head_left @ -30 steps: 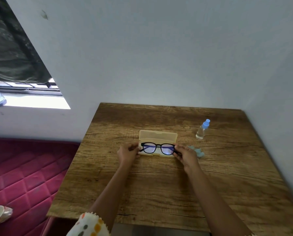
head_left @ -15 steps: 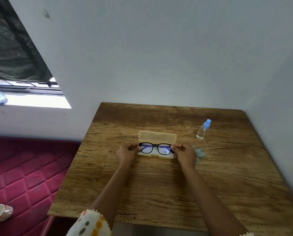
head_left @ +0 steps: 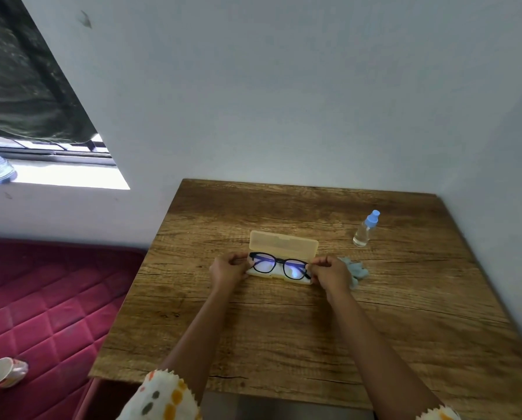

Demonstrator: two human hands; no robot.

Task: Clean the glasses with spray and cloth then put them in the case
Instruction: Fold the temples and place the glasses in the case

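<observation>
The person holds the black-framed glasses [head_left: 279,265] with both hands over the lower half of the open, pale yellow case [head_left: 284,244], which lies on the wooden counter [head_left: 284,334]. The left hand [head_left: 227,269] pinches the left end of the frame with curled fingers [head_left: 242,258], and the right hand [head_left: 331,272] pinches the right end in the same way. The picture does not show whether the glasses already rest in the case or are just above it, nor whether the side arms are folded.

The step in hand seems to be the laying of the glasses into the case. To do it well, the side arms should be folded flat first. The frame should go down level, with the lenses facing up and touched by no finger. The lid should close only when nothing stands above the rim.

The blue cloth [head_left: 356,269] lies just beside the right hand, and the small spray bottle [head_left: 364,230] with a blue cap stands farther back on the right. No brand, label or writing can be read on the bottle or the case.
</observation>
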